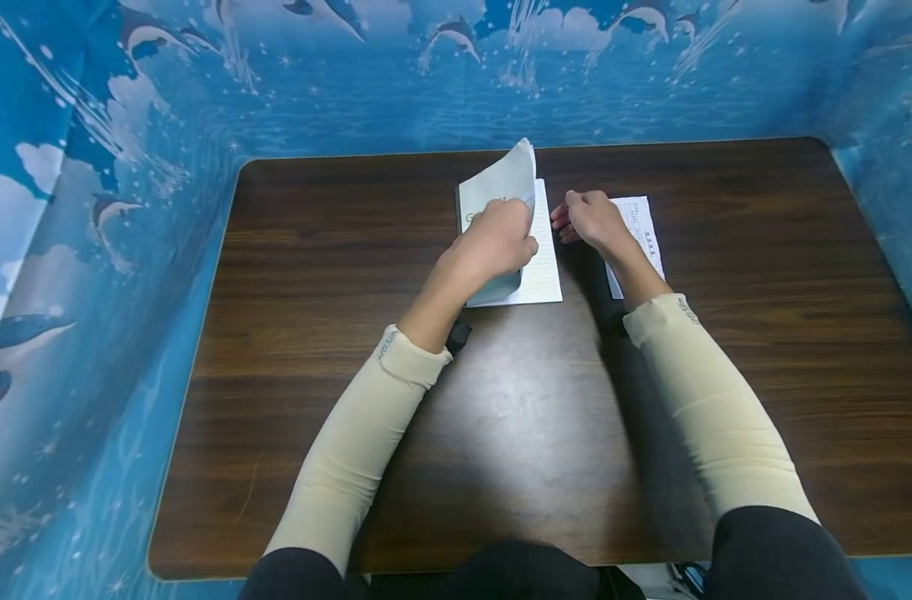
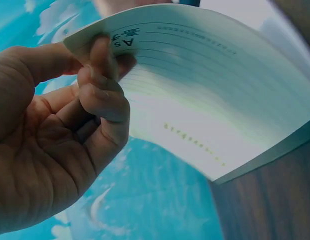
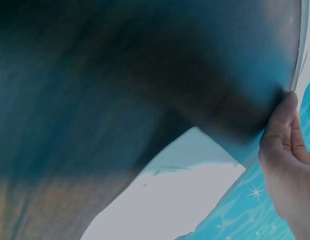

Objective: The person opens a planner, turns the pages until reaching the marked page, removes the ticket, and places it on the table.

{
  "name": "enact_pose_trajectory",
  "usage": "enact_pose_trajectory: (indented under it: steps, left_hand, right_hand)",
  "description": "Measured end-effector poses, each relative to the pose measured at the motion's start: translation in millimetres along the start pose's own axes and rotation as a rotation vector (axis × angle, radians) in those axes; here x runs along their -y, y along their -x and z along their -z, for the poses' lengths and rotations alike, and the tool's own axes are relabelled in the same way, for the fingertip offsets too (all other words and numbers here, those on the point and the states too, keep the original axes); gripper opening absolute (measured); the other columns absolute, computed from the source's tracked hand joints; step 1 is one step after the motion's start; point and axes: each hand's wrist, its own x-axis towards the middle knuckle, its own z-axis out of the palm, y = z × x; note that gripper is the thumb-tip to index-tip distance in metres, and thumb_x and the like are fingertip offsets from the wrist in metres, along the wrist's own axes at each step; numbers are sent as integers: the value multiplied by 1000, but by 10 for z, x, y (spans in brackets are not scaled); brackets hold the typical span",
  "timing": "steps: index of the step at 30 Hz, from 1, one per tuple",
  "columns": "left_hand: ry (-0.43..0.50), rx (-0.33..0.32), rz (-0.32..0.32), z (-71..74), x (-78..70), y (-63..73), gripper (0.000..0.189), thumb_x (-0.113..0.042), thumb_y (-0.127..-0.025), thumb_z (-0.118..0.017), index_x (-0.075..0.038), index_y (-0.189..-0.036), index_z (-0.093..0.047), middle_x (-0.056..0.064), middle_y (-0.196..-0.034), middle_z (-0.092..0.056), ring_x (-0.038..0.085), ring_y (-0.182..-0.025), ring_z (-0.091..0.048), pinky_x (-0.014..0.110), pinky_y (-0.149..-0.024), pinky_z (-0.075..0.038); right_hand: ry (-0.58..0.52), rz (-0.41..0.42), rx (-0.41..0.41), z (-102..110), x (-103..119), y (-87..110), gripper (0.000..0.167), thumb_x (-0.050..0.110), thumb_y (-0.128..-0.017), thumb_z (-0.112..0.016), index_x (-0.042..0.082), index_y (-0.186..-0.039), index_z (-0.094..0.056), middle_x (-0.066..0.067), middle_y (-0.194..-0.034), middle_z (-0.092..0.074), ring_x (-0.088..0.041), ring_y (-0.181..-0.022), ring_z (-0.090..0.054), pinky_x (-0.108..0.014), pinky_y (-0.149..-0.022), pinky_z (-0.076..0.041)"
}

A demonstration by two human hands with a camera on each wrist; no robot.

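A notebook with a pale grey-green cover lies at the far middle of the table, its lined page (image 1: 540,275) showing on the right. My left hand (image 1: 498,236) pinches the raised cover (image 1: 501,179) near its edge. In the left wrist view, the left hand (image 2: 60,120) has thumb and fingers at the corner of the curved cover (image 2: 190,95), which bears lines and print. My right hand (image 1: 591,218) is just right of the notebook, fingertips close to its page edge. In the right wrist view, the fingers of the right hand (image 3: 285,150) look loosely extended.
A white printed sheet (image 1: 639,225) lies partly under my right forearm in the head view. The dark wood table (image 1: 313,292) has rounded corners, and a blue dolphin-patterned covering (image 1: 396,108) stands around it.
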Motion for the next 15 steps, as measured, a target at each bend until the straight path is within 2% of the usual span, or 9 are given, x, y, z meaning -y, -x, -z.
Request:
enact_pose_trajectory:
  steps: [4,5,9,12,15]
  left_hand:
    - [-57,2,-8,-313,190,-434,21,-26,-102,-61,-13,-85,-61,0,-77,-53,19,-70,-55,37,-68,-49]
    - [-69,17,5,-321,149,-437,20,-28,-102,-62,-14,-89,-62,0,-78,-54,20,-71,-57,38,-69,-49]
    - [-15,45,22,-559,243,-737,21,-35,-100,-66,-16,-93,-65,0,-73,-59,20,-64,-63,36,-61,-49]
    - [25,59,21,-688,266,-855,21,-34,-98,-67,-14,-96,-65,2,-72,-61,20,-58,-63,35,-55,-48]
    - [30,79,28,-753,242,-859,21,-34,-98,-66,-14,-95,-65,1,-71,-59,18,-55,-59,33,-52,-46]
  right_hand:
    - [-59,33,22,13,-34,12,65,38,-119,-21,-6,-120,-69,-6,-97,-66,-14,-80,-65,-22,-75,-58]
    - [-74,40,25,15,-42,12,67,39,-119,-19,-6,-120,-69,-5,-96,-66,-13,-79,-66,-21,-75,-58]
    - [-119,56,40,31,-66,14,78,48,-118,-15,-9,-122,-68,-3,-93,-68,-12,-80,-67,-21,-77,-59]
    - [-150,52,49,44,-73,20,81,53,-117,-16,-11,-126,-66,-2,-92,-69,-11,-80,-68,-20,-77,-60]
    - [-176,52,60,49,-72,25,80,56,-116,-23,-12,-130,-63,-1,-91,-68,-11,-79,-67,-20,-76,-60]
